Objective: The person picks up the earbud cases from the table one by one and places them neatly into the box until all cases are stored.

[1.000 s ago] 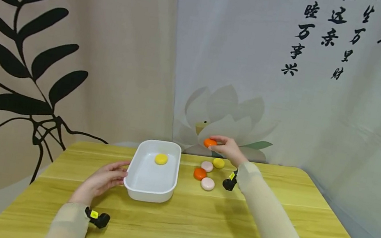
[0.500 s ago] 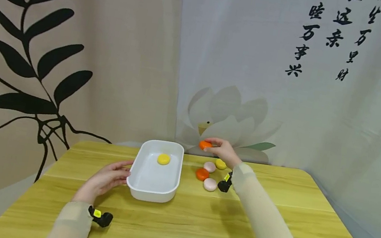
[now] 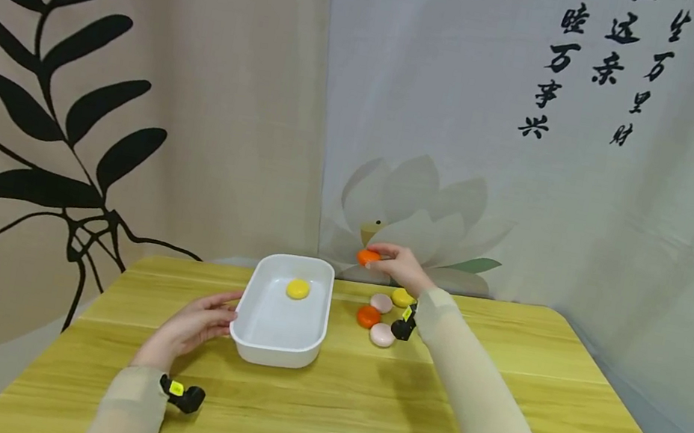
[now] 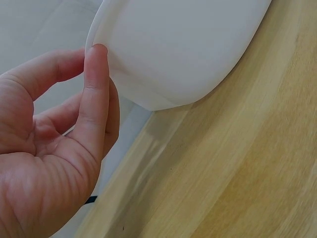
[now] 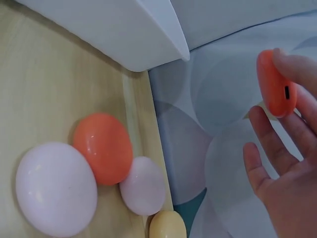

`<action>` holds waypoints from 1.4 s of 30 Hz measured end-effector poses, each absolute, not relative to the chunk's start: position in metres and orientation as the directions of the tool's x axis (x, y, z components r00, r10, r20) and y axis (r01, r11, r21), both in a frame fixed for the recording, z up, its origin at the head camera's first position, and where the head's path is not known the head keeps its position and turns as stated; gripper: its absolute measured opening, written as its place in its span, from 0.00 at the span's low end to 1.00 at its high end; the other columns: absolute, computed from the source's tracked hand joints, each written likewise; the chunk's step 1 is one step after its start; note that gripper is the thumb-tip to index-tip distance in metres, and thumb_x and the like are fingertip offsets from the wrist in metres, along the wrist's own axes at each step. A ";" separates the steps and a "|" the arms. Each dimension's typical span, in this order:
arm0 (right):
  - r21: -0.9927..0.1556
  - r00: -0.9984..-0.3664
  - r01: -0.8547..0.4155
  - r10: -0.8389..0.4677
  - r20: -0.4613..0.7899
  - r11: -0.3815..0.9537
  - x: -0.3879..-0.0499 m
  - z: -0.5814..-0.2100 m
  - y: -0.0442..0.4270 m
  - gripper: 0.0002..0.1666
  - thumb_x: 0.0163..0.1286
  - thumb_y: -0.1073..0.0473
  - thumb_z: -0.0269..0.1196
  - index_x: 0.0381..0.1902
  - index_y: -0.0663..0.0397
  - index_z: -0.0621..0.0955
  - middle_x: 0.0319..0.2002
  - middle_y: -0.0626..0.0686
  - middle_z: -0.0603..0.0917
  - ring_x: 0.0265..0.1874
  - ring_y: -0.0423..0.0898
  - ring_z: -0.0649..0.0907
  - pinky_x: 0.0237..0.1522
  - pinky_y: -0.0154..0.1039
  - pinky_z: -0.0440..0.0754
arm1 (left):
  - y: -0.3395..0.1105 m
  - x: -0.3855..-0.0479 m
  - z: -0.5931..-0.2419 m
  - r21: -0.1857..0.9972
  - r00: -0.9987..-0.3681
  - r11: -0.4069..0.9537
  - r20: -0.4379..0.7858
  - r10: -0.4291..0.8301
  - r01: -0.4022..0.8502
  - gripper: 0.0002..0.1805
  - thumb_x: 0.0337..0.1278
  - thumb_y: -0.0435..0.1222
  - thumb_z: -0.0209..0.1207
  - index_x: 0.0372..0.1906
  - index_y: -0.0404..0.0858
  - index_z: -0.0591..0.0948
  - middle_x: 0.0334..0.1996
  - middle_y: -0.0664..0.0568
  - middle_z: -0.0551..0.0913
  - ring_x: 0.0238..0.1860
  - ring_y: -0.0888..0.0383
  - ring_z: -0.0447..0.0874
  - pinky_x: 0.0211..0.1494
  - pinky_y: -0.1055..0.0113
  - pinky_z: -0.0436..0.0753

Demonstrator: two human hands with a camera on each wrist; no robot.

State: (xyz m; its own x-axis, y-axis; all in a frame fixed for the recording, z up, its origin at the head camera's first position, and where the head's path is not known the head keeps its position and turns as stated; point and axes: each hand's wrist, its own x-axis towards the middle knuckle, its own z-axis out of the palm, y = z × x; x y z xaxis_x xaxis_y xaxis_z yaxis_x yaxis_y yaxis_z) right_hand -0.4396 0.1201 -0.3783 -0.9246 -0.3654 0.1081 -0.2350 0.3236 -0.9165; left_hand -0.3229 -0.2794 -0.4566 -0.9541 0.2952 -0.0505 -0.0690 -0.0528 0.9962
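My right hand [image 3: 403, 267] pinches an orange pebble-shaped gadget [image 5: 275, 84] between thumb and fingers, held up beyond the table's back edge. In the right wrist view a small dark slot shows in its side, and some other fingers stand free. My left hand [image 3: 196, 329] touches the left side of a white tray [image 3: 273, 358], fingertips at its rim; in the left wrist view the fingertips [image 4: 96, 52] overlap the rim. Inside the tray lies one yellow rounded piece [image 3: 297, 289].
Right of the tray several similar pieces form a cluster: a red-orange piece [image 3: 368, 317], a front pink piece [image 3: 381, 335], a rear pink piece [image 3: 381, 303] and a yellow piece [image 3: 402, 298]. The wooden table [image 3: 314, 423] ends at a printed curtain [image 3: 253, 118].
My right hand has moved left with the orange gadget, toward the tray. The left hand still touches the tray; the view has shifted slightly.
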 end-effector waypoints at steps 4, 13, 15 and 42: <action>-0.912 -0.921 -0.244 -0.375 0.111 0.329 -0.442 -0.375 0.118 0.31 0.64 0.60 0.67 0.64 0.59 0.75 0.59 0.56 0.78 0.49 0.50 0.78 0.45 0.39 0.78 | -0.278 -0.324 -0.456 0.996 -0.961 -0.043 -0.066 0.269 -0.080 0.33 0.66 0.28 0.55 0.72 0.27 0.57 0.46 0.47 0.80 0.38 0.57 0.83 0.45 0.67 0.84; -0.906 -0.921 -0.261 -0.368 0.130 0.332 -0.442 -0.369 0.108 0.30 0.62 0.59 0.69 0.62 0.57 0.77 0.58 0.55 0.78 0.53 0.51 0.77 0.55 0.43 0.77 | -0.276 -0.327 -0.453 0.996 -0.964 -0.049 -0.062 0.259 -0.078 0.32 0.66 0.26 0.54 0.72 0.27 0.58 0.45 0.47 0.80 0.37 0.57 0.82 0.44 0.68 0.84; -0.905 -0.917 -0.265 -0.376 0.130 0.332 -0.439 -0.365 0.105 0.30 0.62 0.59 0.69 0.62 0.59 0.76 0.58 0.57 0.77 0.53 0.52 0.77 0.56 0.45 0.77 | -0.277 -0.327 -0.453 0.996 -0.962 -0.048 -0.058 0.266 -0.073 0.33 0.66 0.26 0.54 0.72 0.26 0.57 0.44 0.47 0.80 0.37 0.58 0.82 0.43 0.68 0.84; -0.914 -0.910 -0.264 -0.393 0.131 0.307 -0.446 -0.370 0.076 0.28 0.62 0.62 0.68 0.60 0.57 0.78 0.55 0.55 0.80 0.50 0.50 0.78 0.52 0.40 0.78 | -0.281 -0.324 -0.459 0.996 -0.960 -0.054 -0.052 0.276 -0.070 0.33 0.67 0.28 0.54 0.72 0.26 0.56 0.44 0.48 0.80 0.38 0.57 0.82 0.44 0.68 0.84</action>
